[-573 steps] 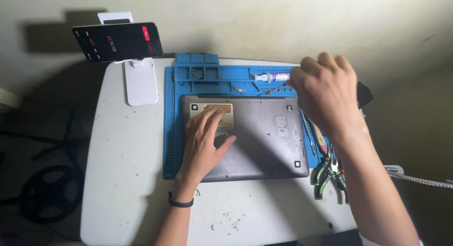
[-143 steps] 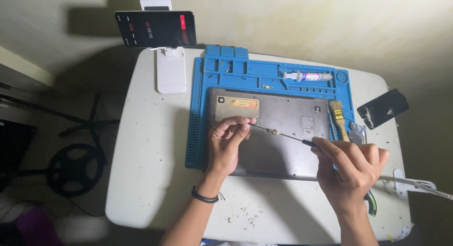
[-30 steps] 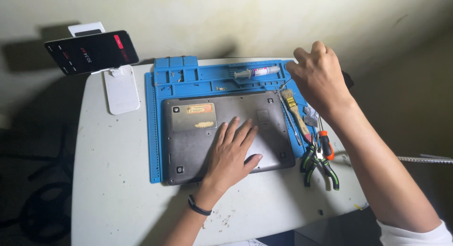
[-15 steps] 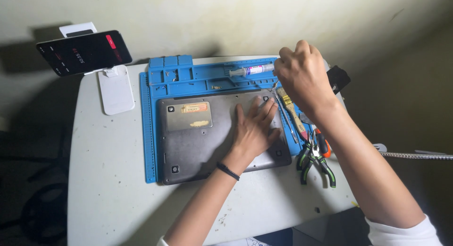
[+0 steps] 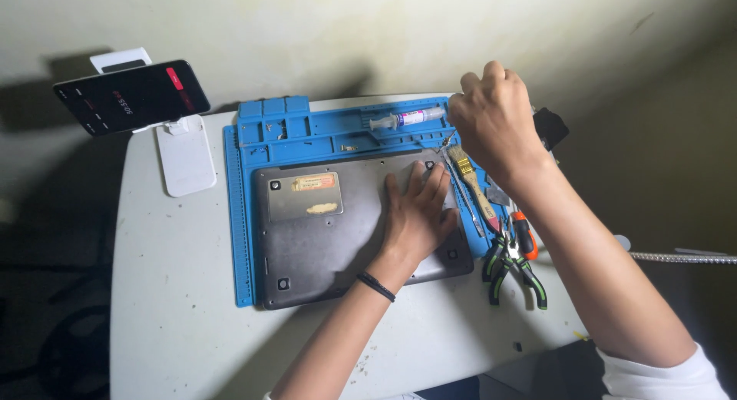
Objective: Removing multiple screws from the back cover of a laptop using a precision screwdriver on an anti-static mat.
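Pressing my left hand (image 5: 418, 216) flat on the laptop (image 5: 345, 223), fingers spread, gripping nothing, I keep the machine steady where it lies bottom-up on the blue mat (image 5: 253, 139) on the counter (image 5: 169, 292). My band (image 5: 376, 285) sits at the wrist. Just right of the laptop lie the pliers (image 5: 510, 266) with green grips, a small orange-handled tool (image 5: 523, 233), and further up a brush (image 5: 468, 177) and tweezers (image 5: 464, 200) side by side. Beyond them my right hand (image 5: 495, 120) is clenched over the laptop's far right corner; a thin metal tip shows under it, so I judge it grips a slim tool, though I cannot tell which. The base cover looks to be in place and closed all round; screw holes show at the corners, but whether screws sit in them is too small to tell. A few tiny bits lie in the mat's trays, perhaps screws already out, so I'd say the opening is in its early part, with the cover yet to lift. Further off a syringe (image 5: 403, 120) lies along the mat's top edge, and at far left a phone (image 5: 130, 97) leans on a white stand (image 5: 184, 154)
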